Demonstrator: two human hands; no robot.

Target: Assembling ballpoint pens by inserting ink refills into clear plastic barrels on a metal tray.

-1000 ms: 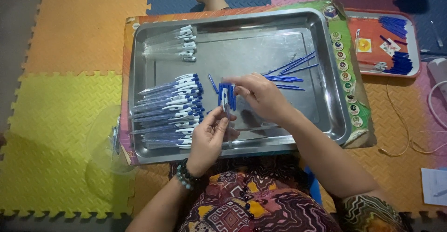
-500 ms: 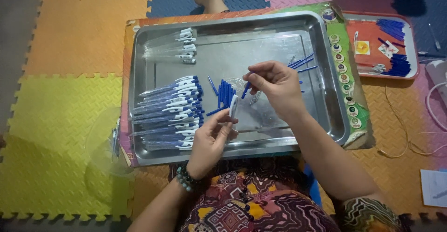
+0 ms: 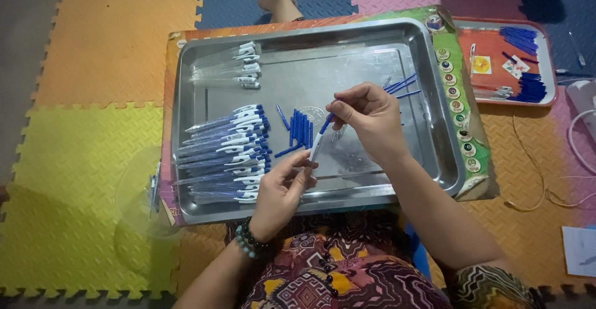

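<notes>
A floor of interlocking foam mats [image 3: 93,135] in yellow, orange, blue and pink is seen from above. On it a printed cardboard sheet [image 3: 462,107] is laid, and on that sheet the steel tray [image 3: 205,67] is set, wide and shallow. Beyond the tray's right rim a smaller red tray [image 3: 490,48] with blue parts is placed, well apart from the hands. Beside the steel tray's left rim a clear round lid [image 3: 139,216] is rested on the mat.

Inside the steel tray, against its left wall, a stack of finished blue-and-white pens [image 3: 226,154] is laid, tips toward the left. At its far left corner a few clear pen barrels [image 3: 226,70] are gathered. At its middle a cluster of loose blue caps [image 3: 300,129] is spread.

Above the tray's near middle a single pen [image 3: 318,141] is held between both hands, its long axis tilted, blue end up and to the right, white end down and to the left. The right hand [image 3: 369,120] is pinched on the upper blue end; the left hand [image 3: 282,188] is closed on the lower end.
</notes>
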